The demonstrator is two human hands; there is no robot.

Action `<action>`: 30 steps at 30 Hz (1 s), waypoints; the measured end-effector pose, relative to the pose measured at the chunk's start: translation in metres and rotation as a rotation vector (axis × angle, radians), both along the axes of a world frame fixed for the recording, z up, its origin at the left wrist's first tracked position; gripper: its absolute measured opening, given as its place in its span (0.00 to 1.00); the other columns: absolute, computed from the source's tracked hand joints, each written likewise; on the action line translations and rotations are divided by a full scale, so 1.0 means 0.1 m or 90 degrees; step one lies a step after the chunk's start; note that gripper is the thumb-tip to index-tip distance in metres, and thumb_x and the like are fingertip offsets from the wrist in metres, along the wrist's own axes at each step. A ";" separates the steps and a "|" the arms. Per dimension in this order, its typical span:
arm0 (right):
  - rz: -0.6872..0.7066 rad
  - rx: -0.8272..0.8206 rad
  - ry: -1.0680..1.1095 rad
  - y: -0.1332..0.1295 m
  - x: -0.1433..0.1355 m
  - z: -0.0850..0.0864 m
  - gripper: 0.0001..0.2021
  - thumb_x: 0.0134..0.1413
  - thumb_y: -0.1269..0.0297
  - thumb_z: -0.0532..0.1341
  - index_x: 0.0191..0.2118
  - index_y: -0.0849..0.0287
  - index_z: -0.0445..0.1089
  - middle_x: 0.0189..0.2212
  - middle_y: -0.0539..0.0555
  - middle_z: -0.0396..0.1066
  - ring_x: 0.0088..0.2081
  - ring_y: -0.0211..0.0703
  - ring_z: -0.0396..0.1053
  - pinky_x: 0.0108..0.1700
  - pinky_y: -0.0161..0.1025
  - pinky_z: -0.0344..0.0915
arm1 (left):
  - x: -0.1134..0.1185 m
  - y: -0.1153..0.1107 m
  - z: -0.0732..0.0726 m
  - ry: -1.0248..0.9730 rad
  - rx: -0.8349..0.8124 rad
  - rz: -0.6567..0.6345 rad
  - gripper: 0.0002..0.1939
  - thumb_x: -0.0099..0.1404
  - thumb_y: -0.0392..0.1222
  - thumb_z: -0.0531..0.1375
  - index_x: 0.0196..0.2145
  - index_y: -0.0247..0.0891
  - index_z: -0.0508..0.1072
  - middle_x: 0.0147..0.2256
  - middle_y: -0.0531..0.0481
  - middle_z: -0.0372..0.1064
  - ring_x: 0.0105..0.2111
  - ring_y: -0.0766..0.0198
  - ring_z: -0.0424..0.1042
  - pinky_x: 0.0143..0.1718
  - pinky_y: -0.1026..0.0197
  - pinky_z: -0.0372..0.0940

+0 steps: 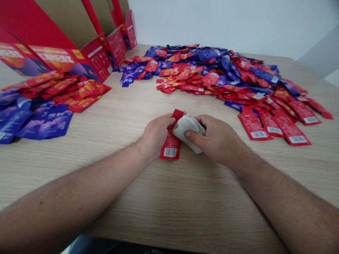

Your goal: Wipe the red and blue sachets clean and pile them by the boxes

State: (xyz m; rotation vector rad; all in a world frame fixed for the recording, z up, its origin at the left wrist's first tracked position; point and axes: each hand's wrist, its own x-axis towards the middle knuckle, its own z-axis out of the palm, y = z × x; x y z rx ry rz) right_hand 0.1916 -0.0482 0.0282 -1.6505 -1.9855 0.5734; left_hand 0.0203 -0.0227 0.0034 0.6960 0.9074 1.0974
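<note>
My left hand (158, 135) grips a red sachet (171, 146) by its left side, thumb on top. The sachet's printed back faces up, with a white barcode at the near end. In my right hand (214, 135) is a folded white cloth (188, 131), pinched between thumb and fingers. The cloth touches the upper part of the sachet and covers some of it. Both hands are just above the middle of the wooden table (169, 197). The fingertips under the sachet and behind the cloth are hidden.
A large heap of red and blue sachets (212, 74) spreads across the back and right. Red sachets (82, 91) and blue sachets (47, 121) lie in overlapping groups at the left. Behind them stand open red cardboard boxes (97, 58). A white wall (225, 24) borders the table's far side.
</note>
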 end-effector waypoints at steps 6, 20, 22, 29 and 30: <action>-0.007 -0.025 -0.060 -0.01 0.01 0.01 0.19 0.55 0.53 0.68 0.49 0.56 0.75 0.39 0.58 0.81 0.35 0.54 0.75 0.32 0.44 0.64 | 0.01 -0.03 0.03 0.016 -0.005 -0.003 0.15 0.56 0.36 0.60 0.39 0.33 0.83 0.37 0.43 0.82 0.40 0.54 0.79 0.46 0.56 0.71; 0.037 0.208 0.006 0.02 0.02 -0.06 0.18 0.60 0.62 0.62 0.55 0.56 0.71 0.52 0.63 0.74 0.54 0.62 0.70 0.55 0.58 0.68 | 0.00 0.01 0.03 -0.104 -0.087 -0.106 0.09 0.65 0.35 0.58 0.37 0.36 0.79 0.33 0.44 0.78 0.30 0.59 0.76 0.37 0.55 0.73; 0.073 0.212 -0.014 -0.03 -0.02 -0.08 0.18 0.61 0.64 0.62 0.56 0.56 0.70 0.52 0.64 0.73 0.55 0.61 0.69 0.57 0.58 0.67 | 0.00 0.01 0.05 -0.102 -0.111 -0.102 0.09 0.66 0.36 0.58 0.33 0.35 0.79 0.31 0.44 0.77 0.30 0.59 0.76 0.36 0.57 0.73; 0.230 0.189 -0.070 -0.10 -0.05 -0.03 0.17 0.59 0.64 0.65 0.55 0.55 0.72 0.52 0.62 0.74 0.53 0.61 0.68 0.58 0.58 0.65 | -0.03 0.02 0.09 -0.117 -0.134 -0.128 0.09 0.65 0.35 0.58 0.34 0.33 0.80 0.30 0.44 0.77 0.30 0.61 0.76 0.36 0.60 0.71; 0.218 0.187 -0.066 -0.09 -0.04 -0.04 0.18 0.60 0.64 0.64 0.56 0.56 0.71 0.52 0.62 0.74 0.54 0.61 0.68 0.58 0.58 0.65 | -0.03 0.03 0.09 -0.132 -0.140 -0.132 0.10 0.64 0.35 0.57 0.33 0.33 0.79 0.30 0.44 0.77 0.31 0.60 0.76 0.36 0.59 0.72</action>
